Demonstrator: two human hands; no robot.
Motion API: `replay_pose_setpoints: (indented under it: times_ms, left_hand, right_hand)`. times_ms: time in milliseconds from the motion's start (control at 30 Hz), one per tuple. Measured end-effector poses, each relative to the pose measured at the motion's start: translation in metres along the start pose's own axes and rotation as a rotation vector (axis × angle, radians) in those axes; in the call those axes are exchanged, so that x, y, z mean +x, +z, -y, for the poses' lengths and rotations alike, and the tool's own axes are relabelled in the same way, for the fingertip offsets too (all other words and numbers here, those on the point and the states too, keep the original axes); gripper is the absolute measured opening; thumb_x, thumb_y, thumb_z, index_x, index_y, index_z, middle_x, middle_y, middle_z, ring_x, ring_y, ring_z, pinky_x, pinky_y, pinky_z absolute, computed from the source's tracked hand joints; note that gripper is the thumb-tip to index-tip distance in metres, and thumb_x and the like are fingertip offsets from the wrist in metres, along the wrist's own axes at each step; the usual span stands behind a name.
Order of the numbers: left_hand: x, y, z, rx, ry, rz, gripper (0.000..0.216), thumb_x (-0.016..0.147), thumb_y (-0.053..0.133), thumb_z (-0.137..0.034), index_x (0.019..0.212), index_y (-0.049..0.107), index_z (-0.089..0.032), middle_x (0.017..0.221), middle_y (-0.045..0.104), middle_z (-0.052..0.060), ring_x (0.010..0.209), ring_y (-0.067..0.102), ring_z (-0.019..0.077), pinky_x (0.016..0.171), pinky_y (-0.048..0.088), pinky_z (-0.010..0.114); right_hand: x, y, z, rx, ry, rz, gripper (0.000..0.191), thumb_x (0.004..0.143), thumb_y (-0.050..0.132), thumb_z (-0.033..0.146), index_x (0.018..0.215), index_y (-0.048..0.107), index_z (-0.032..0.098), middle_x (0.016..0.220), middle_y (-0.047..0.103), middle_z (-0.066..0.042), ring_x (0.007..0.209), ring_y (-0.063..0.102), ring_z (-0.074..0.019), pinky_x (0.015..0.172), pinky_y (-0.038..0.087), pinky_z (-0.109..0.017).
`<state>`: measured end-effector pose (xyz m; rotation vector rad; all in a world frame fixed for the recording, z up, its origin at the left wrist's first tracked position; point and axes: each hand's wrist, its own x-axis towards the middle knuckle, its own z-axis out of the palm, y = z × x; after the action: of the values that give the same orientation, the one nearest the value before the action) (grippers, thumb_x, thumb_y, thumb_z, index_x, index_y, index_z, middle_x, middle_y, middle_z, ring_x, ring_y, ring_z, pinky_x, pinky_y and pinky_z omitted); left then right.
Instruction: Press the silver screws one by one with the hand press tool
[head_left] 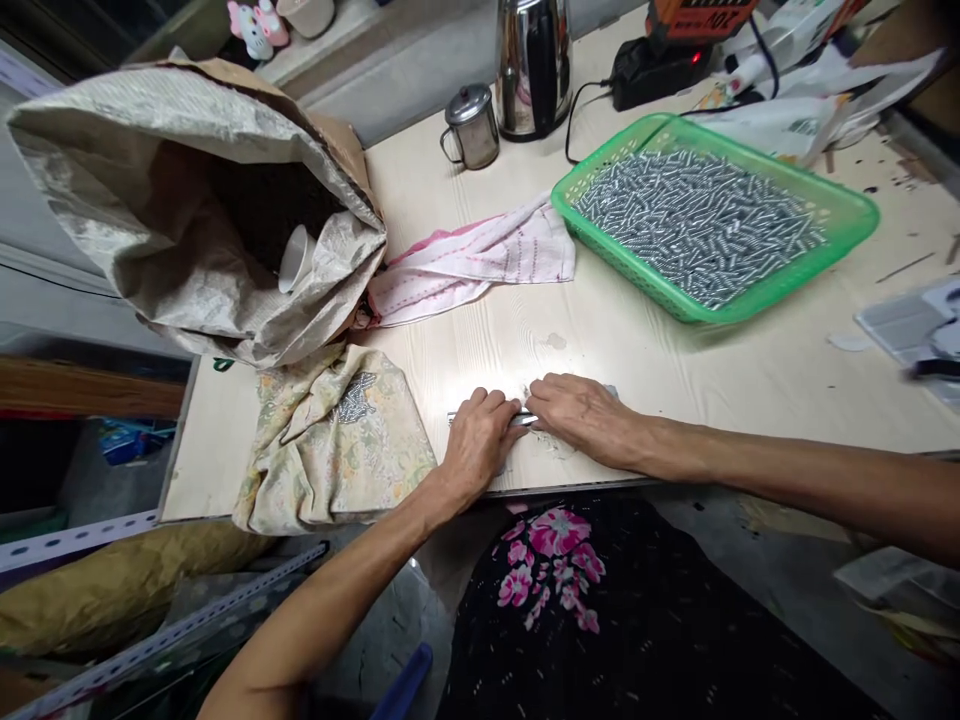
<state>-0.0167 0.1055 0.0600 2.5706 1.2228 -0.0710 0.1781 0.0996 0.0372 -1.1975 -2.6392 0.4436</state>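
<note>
Both hands rest on the pale wooden table (675, 350) near its front edge. My left hand (480, 440) has its fingers curled down over the left end of a thin metal strip (525, 419) lying flat on the table. My right hand (581, 415) lies over the strip's right part, fingers pressed together on it. Only a short bit of the strip shows between the hands. A green plastic basket (855, 210) full of small silvery screws stands at the back right, apart from both hands.
A big open paper sack (187, 200) with a white cup inside lies at the left. A patterned cloth (330, 440) holds a small pile of screws. A pink-white towel (480, 260), a metal mug (471, 125), a steel kettle (532, 65) and a charger stand behind.
</note>
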Motion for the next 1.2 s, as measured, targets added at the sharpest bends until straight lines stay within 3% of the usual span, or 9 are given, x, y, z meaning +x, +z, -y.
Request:
replay_pose_setpoints:
  times_ms: [133, 233, 333, 500, 633, 767, 867, 1067, 1200]
  left_hand:
    - [-0.01, 0.005, -0.009, 0.025, -0.044, -0.14, 0.046, 0.091, 0.06, -0.032, 0.131, 0.049, -0.011, 0.123, 0.061, 0.015, 0.112, 0.055, 0.0296, 0.093, 0.05, 0.046]
    - [-0.024, 0.023, -0.027, 0.032, 0.024, -0.246, 0.05, 0.095, 0.052, -0.03, 0.14, 0.04, -0.011, 0.146, 0.046, 0.02, 0.138, 0.038, 0.0341, 0.109, 0.039, 0.054]
    - [-0.035, 0.043, -0.045, -0.013, 0.098, -0.254, 0.056, 0.097, 0.046, -0.041, 0.143, 0.037, -0.009, 0.15, 0.043, 0.02, 0.146, 0.028, 0.0339, 0.114, 0.034, 0.055]
    - [-0.039, 0.057, -0.056, -0.108, 0.106, -0.283, 0.065, 0.096, 0.043, -0.053, 0.142, 0.039, -0.006, 0.147, 0.048, 0.019, 0.144, 0.034, 0.0309, 0.117, 0.032, 0.053]
    - [-0.038, 0.055, -0.053, -0.142, 0.115, -0.306, 0.072, 0.093, 0.046, -0.057, 0.142, 0.04, -0.004, 0.146, 0.047, 0.022, 0.144, 0.033, 0.0325, 0.117, 0.031, 0.054]
    - [-0.04, 0.063, -0.052, -0.186, 0.099, -0.278, 0.066, 0.092, 0.048, -0.058, 0.129, 0.054, -0.004, 0.129, 0.061, 0.024, 0.128, 0.053, 0.0348, 0.106, 0.045, 0.051]
    - [-0.043, 0.072, -0.052, -0.198, 0.068, -0.246, 0.062, 0.092, 0.045, -0.06, 0.119, 0.061, -0.007, 0.112, 0.07, 0.021, 0.111, 0.065, 0.0339, 0.097, 0.052, 0.048]
    - [-0.047, 0.08, -0.055, -0.159, -0.014, -0.206, 0.063, 0.09, 0.047, -0.063, 0.121, 0.063, -0.011, 0.108, 0.071, 0.018, 0.109, 0.066, 0.0347, 0.095, 0.053, 0.047]
    - [-0.044, 0.075, -0.058, -0.168, 0.041, -0.241, 0.067, 0.09, 0.046, -0.064, 0.122, 0.06, -0.007, 0.116, 0.068, 0.02, 0.115, 0.061, 0.0338, 0.099, 0.051, 0.048]
  right_hand:
    - [0.008, -0.016, -0.022, 0.026, -0.05, 0.041, 0.029, 0.091, 0.06, 0.038, 0.106, 0.062, 0.014, 0.103, 0.062, -0.012, 0.093, 0.053, -0.0241, 0.079, 0.04, -0.035]
    - [0.017, -0.02, -0.035, -0.015, -0.017, 0.043, 0.025, 0.096, 0.052, 0.034, 0.108, 0.063, 0.015, 0.104, 0.063, -0.011, 0.093, 0.053, -0.0231, 0.079, 0.037, -0.034]
    - [0.028, -0.017, -0.04, -0.109, 0.016, 0.01, 0.017, 0.095, 0.052, 0.027, 0.098, 0.065, 0.015, 0.1, 0.064, -0.011, 0.091, 0.051, -0.0233, 0.075, 0.033, -0.034]
    - [0.057, -0.022, -0.05, -0.156, 0.008, -0.047, 0.019, 0.096, 0.051, 0.026, 0.086, 0.066, 0.018, 0.09, 0.066, -0.007, 0.087, 0.047, -0.0216, 0.076, 0.026, -0.035]
    - [0.069, -0.033, -0.027, -0.211, -0.032, 0.0, 0.012, 0.091, 0.058, 0.023, 0.091, 0.069, 0.019, 0.095, 0.065, -0.008, 0.09, 0.045, -0.0227, 0.074, 0.025, -0.035]
    - [0.07, -0.023, 0.026, -0.136, -0.402, 0.151, 0.005, 0.087, 0.065, 0.023, 0.087, 0.07, 0.025, 0.097, 0.062, -0.005, 0.09, 0.044, -0.0219, 0.069, 0.026, -0.033]
    - [0.072, -0.003, 0.051, -0.128, -0.549, 0.155, 0.01, 0.083, 0.069, 0.02, 0.074, 0.066, 0.023, 0.095, 0.061, -0.005, 0.091, 0.044, -0.0218, 0.071, 0.029, -0.034]
    - [0.082, 0.024, 0.056, -0.12, -0.731, 0.07, 0.015, 0.082, 0.068, 0.019, 0.07, 0.061, 0.021, 0.087, 0.059, -0.004, 0.088, 0.045, -0.021, 0.08, 0.032, -0.037]
    - [0.078, 0.0, 0.052, -0.065, -0.701, -0.043, 0.01, 0.092, 0.054, 0.018, 0.085, 0.059, 0.02, 0.084, 0.059, -0.002, 0.078, 0.046, -0.0177, 0.079, 0.035, -0.036]
